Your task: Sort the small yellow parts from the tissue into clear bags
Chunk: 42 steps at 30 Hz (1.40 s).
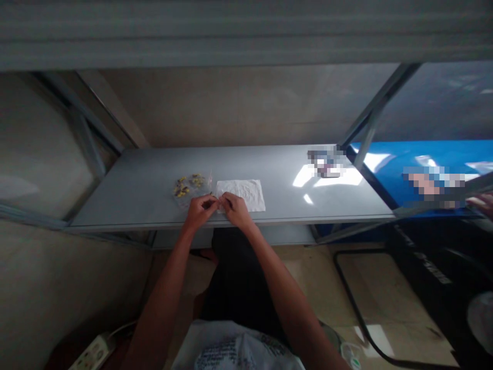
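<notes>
My left hand (200, 209) and my right hand (234, 207) meet near the front edge of a grey metal shelf (154, 169). Both have their fingers curled in a pinch round something small between them that I cannot make out. Just behind my right hand lies a white paper tissue (246, 192). Behind my left hand lies a clear plastic bag (188, 188) with several small yellow and dark pieces in it.
Grey metal uprights (370, 121) frame the shelf. A blue surface (400, 169) adjoins on the right, where another person's hand (481, 203) shows at the edge. A white power strip (92, 354) lies on the floor lower left, a black cable (358, 313) lower right.
</notes>
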Available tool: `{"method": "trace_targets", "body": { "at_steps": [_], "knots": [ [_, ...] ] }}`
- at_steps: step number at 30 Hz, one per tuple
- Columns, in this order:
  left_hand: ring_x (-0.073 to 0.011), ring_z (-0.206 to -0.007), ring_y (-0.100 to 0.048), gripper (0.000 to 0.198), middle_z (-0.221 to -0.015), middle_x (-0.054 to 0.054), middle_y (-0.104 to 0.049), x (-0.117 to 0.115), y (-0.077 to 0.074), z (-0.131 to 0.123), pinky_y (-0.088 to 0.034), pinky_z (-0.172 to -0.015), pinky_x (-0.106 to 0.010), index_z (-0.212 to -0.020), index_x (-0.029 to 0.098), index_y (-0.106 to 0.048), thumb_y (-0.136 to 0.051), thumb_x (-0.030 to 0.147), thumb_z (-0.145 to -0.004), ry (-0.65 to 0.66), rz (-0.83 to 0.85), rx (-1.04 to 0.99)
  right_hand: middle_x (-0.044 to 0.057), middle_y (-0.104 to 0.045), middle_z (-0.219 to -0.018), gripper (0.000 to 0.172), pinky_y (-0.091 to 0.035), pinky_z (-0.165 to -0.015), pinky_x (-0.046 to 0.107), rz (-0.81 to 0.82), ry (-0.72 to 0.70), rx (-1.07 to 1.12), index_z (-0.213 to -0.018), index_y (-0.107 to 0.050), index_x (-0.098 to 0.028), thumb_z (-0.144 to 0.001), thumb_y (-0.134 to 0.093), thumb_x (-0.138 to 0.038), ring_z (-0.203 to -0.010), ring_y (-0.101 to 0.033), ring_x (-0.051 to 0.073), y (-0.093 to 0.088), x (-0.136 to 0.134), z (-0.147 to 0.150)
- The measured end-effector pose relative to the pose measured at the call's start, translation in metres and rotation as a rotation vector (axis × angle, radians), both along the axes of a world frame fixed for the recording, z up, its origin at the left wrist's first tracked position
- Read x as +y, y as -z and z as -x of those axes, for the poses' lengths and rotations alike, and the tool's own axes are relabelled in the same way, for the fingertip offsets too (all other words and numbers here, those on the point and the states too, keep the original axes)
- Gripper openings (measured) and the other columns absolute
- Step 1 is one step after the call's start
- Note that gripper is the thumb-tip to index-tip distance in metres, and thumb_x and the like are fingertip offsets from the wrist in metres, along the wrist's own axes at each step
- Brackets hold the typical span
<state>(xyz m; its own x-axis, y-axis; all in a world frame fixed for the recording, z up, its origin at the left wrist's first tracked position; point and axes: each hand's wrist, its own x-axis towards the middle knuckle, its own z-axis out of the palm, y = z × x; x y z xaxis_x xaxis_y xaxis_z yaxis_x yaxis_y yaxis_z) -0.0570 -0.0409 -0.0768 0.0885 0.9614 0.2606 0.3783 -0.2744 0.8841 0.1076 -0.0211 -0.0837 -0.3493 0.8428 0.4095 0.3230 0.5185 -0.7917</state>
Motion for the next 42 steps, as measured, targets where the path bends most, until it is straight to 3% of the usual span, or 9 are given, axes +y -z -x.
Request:
{"method": "trace_targets", "body": {
  "at_steps": [8,14,18,24,29,31,34,38,42],
  "knots": [
    [-0.0126,-0.055,-0.056,0.016,-0.058,0.002,-0.061,0.005,0.006,-0.001,-0.043,-0.058,-0.023,-0.064,0.018,-0.064,-0.062,0.028,-0.077,-0.278,0.009,-0.05,-0.001,-0.052,-0.068,0.028,-0.033,-0.065,0.025,-0.005,0.109,-0.03,-0.072,-0.051,-0.02,-0.098,-0.041,-0.023,-0.065,-0.048,0.014,0.001,-0.003,0.002],
    [-0.0122,-0.058,-0.056,0.018,-0.064,0.002,-0.061,0.003,0.005,-0.002,-0.043,-0.058,-0.022,-0.075,0.019,-0.061,-0.064,0.035,-0.082,-0.208,-0.048,-0.058,0.001,-0.062,-0.081,0.012,-0.041,-0.07,0.024,-0.011,0.084,0.023,-0.085,-0.06,-0.02,-0.092,-0.05,-0.021,-0.069,-0.054,0.014,0.0,-0.004,0.004],
    [-0.0146,-0.066,-0.062,0.018,-0.077,-0.001,-0.069,0.002,0.006,-0.004,-0.047,-0.062,-0.024,-0.089,0.019,-0.064,-0.063,0.036,-0.083,-0.187,-0.08,0.04,0.001,-0.066,-0.085,0.013,-0.043,-0.072,0.024,-0.006,0.067,0.009,-0.091,-0.064,-0.02,-0.091,-0.051,-0.019,-0.069,-0.057,0.013,0.001,-0.006,0.006],
    [-0.0147,-0.063,-0.062,0.011,-0.071,0.0,-0.066,0.0,0.01,-0.006,-0.049,-0.064,-0.025,-0.085,0.019,-0.064,-0.062,0.03,-0.082,-0.281,-0.105,0.133,0.005,-0.066,-0.089,0.016,-0.044,-0.074,0.026,-0.067,0.188,-0.037,-0.093,-0.064,-0.019,-0.094,-0.049,-0.015,-0.072,-0.058,0.015,-0.003,-0.002,-0.002],
    [-0.021,-0.109,-0.063,0.034,-0.117,-0.01,-0.066,0.009,0.01,-0.001,-0.053,-0.086,-0.031,-0.113,0.02,-0.062,-0.067,0.04,-0.085,-0.276,-0.23,-0.068,0.007,-0.067,-0.102,0.023,-0.045,-0.08,0.026,-0.187,0.054,-0.119,-0.105,-0.066,-0.022,-0.102,-0.043,-0.024,-0.089,-0.063,0.017,-0.022,0.007,-0.017],
    [-0.0227,-0.123,-0.058,0.043,-0.131,-0.012,-0.06,0.016,0.011,0.004,-0.052,-0.096,-0.035,-0.123,0.022,-0.058,-0.061,0.049,-0.09,-0.236,-0.194,-0.253,0.006,-0.068,-0.101,0.024,-0.046,-0.082,0.026,-0.206,-0.013,-0.083,-0.103,-0.068,-0.023,-0.103,-0.044,-0.027,-0.092,-0.064,0.017,-0.031,0.014,-0.023],
    [-0.0239,-0.12,-0.063,0.048,-0.133,-0.014,-0.062,0.026,0.013,0.009,-0.052,-0.099,-0.04,-0.128,0.022,-0.055,-0.053,0.055,-0.094,-0.076,-0.021,-0.463,0.005,-0.07,-0.097,0.025,-0.051,-0.073,0.025,-0.144,-0.059,0.076,-0.098,-0.071,-0.023,-0.101,-0.048,-0.031,-0.085,-0.065,0.016,-0.041,0.026,-0.031],
    [-0.025,-0.104,-0.071,0.063,-0.121,-0.016,-0.07,0.033,0.011,0.001,-0.057,-0.088,-0.04,-0.134,0.021,-0.05,-0.071,0.052,-0.084,0.044,0.169,-0.507,0.004,-0.07,-0.094,0.027,-0.052,-0.054,0.023,0.025,-0.104,0.278,-0.093,-0.074,-0.022,-0.096,-0.055,-0.042,-0.072,-0.063,0.014,-0.042,0.037,-0.038],
    [-0.0235,-0.095,-0.073,0.066,-0.115,-0.014,-0.072,0.039,0.008,-0.012,-0.059,-0.081,-0.037,-0.13,0.021,-0.056,-0.076,0.055,-0.077,0.027,0.231,-0.488,0.004,-0.069,-0.086,0.031,-0.055,-0.054,0.026,0.088,-0.124,0.377,-0.086,-0.074,-0.021,-0.091,-0.06,-0.049,-0.068,-0.062,0.015,-0.04,0.041,-0.044]
  ]
}}
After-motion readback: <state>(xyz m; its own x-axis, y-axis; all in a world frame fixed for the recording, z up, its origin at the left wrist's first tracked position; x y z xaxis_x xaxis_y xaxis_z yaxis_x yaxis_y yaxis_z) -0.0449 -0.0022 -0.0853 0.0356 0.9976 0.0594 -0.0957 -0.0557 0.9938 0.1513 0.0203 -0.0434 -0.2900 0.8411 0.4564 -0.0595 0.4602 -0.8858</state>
